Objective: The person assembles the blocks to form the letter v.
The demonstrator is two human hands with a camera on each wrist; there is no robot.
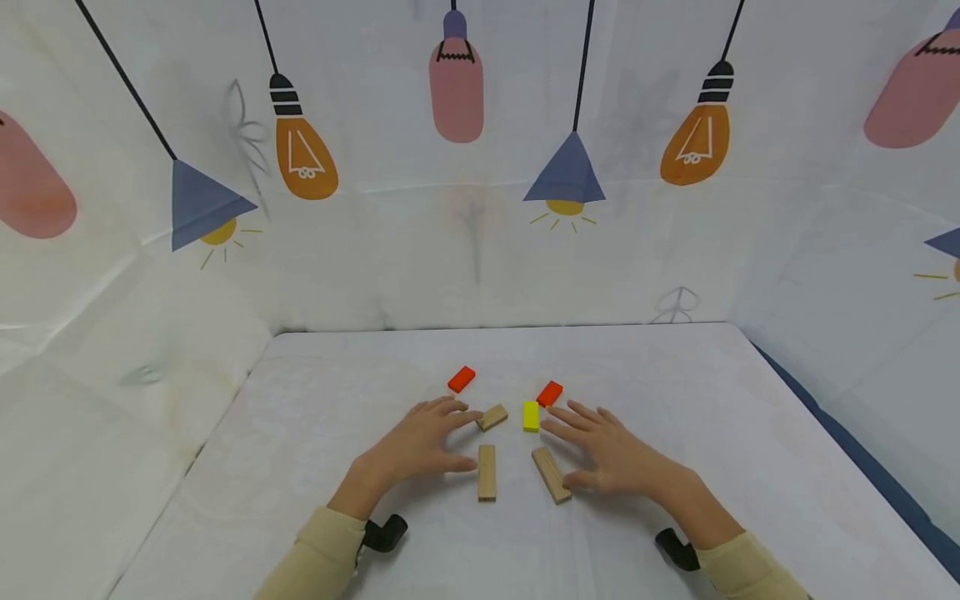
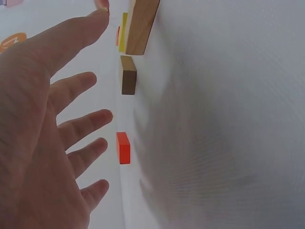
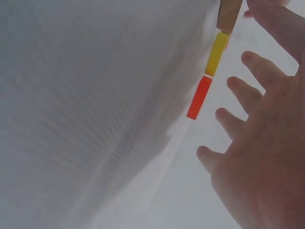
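Note:
My left hand (image 1: 429,440) hovers over the table with fingers spread, its thumb beside an upright-pointing wooden block (image 1: 487,472) and its index finger near a shorter-looking wooden block (image 1: 492,417). On the other side, my right hand (image 1: 606,450) is spread too, thumb close to a slanted wooden block (image 1: 551,476) and fingertips near a yellow block (image 1: 531,416). One red block (image 1: 551,393) lies just behind the yellow one; another red block (image 1: 461,379) sits farther left. In the left wrist view the palm holds nothing, and a red block (image 2: 123,148) lies beyond the fingers. The right palm (image 3: 267,157) holds nothing either.
A white table (image 1: 337,367) carries the blocks. Behind and beside it hangs a pale sheet (image 1: 390,250) printed with lamps and bulbs. Black wrist cameras sit under both wrists, the left camera (image 1: 386,533) and the right camera (image 1: 677,550).

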